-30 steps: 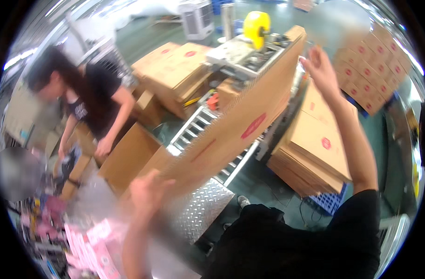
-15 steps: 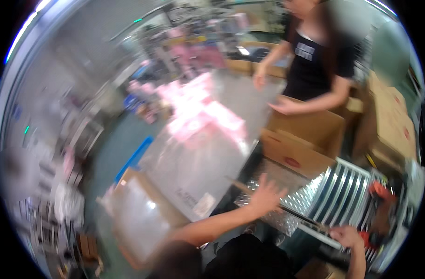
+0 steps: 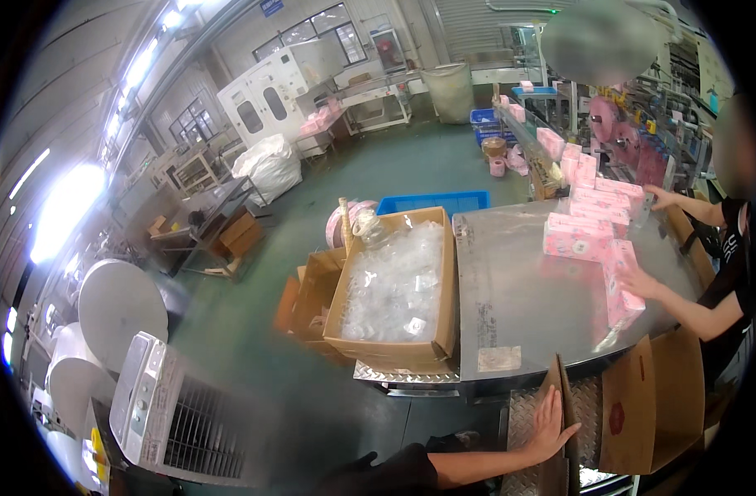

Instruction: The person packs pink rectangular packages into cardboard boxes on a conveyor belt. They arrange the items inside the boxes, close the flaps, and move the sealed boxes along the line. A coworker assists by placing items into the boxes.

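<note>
My left hand [image 3: 551,426] lies flat, fingers up, against the upright flap of a brown cardboard carton [image 3: 652,407] at the bottom of the view. It holds nothing. Its forearm reaches in from the lower edge over a tread-plate platform [image 3: 522,422]. My right hand is out of view. Just beyond the carton stands a steel table [image 3: 518,302].
On the right, a co-worker's hands [image 3: 638,281] handle pink packs [image 3: 580,236] on the table. An open carton of clear plastic bags [image 3: 394,285] sits left of the table, a blue tray [image 3: 431,202] behind it. A white grilled machine [image 3: 159,405] and large white rolls [image 3: 117,302] stand at left.
The view has swung left, from the carton stacks and roller conveyor to the steel table and factory floor. My right hand has left the picture; my left hand now rests on the carton flap.
</note>
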Available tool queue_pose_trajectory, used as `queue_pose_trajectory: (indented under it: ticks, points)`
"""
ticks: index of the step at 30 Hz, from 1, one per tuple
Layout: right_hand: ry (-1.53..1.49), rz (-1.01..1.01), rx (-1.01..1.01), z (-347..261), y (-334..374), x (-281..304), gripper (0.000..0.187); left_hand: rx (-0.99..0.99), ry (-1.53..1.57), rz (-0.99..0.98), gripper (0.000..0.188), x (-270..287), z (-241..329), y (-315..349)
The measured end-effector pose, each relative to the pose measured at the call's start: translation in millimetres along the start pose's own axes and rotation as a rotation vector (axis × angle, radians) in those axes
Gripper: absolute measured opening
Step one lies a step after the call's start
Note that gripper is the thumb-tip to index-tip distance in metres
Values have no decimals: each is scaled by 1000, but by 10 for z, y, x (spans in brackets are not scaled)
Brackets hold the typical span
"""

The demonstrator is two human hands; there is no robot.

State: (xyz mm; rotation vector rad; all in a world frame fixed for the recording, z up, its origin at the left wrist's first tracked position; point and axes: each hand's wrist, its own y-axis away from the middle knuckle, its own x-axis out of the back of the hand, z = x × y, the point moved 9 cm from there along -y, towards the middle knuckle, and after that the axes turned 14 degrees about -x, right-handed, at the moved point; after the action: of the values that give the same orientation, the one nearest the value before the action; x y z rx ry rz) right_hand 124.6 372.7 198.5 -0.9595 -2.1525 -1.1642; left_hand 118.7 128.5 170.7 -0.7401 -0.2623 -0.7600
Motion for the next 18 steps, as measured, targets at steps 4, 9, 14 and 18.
queue_pose_trajectory:
  ticks: [4, 9, 14, 18]
  points:
    - [208, 133, 24, 64, -110, -320, 50, -35, 324, -226, 81, -405, -231, -76]
    - [390, 263, 0, 455, -44, -676, 48, -413, 558, -954, 82, -9, 58, -433]
    - [496, 380, -41, 987, 154, -905, 47, -816, 822, -1348, 52, -229, 326, -38]
    - [540, 424, -49, 1322, 364, -985, 45, -1570, 181, -1627, 49, -883, -369, 1584]
